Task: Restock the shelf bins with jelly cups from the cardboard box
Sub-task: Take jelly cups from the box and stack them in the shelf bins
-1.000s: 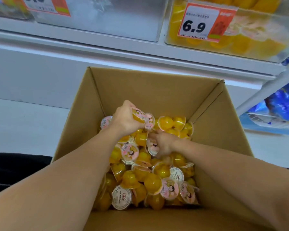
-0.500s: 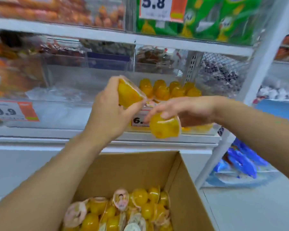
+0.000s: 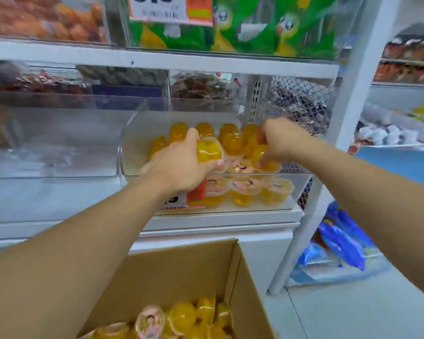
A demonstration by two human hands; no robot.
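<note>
- The price tag [image 3: 184, 199] on the clear bin [image 3: 301, 189] is half hidden by the left wrist; its digits cannot be read. The upper shelf's tag [image 3: 171, 8] is blurred.
- The left hand [image 3: 181, 165] curls round a yellow jelly cup [image 3: 209, 150] over the bin.
- The right hand [image 3: 283, 141] reaches down into the bin, fingers bent on a cup [image 3: 267, 165] among the stocked ones.
- More cups [image 3: 181, 319] lie in the cardboard box [image 3: 181, 272] below both arms.

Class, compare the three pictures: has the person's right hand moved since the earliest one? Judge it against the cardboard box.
Yes. The right hand has gone up and forward, out of the cardboard box and into the clear shelf bin of jelly cups above it.
</note>
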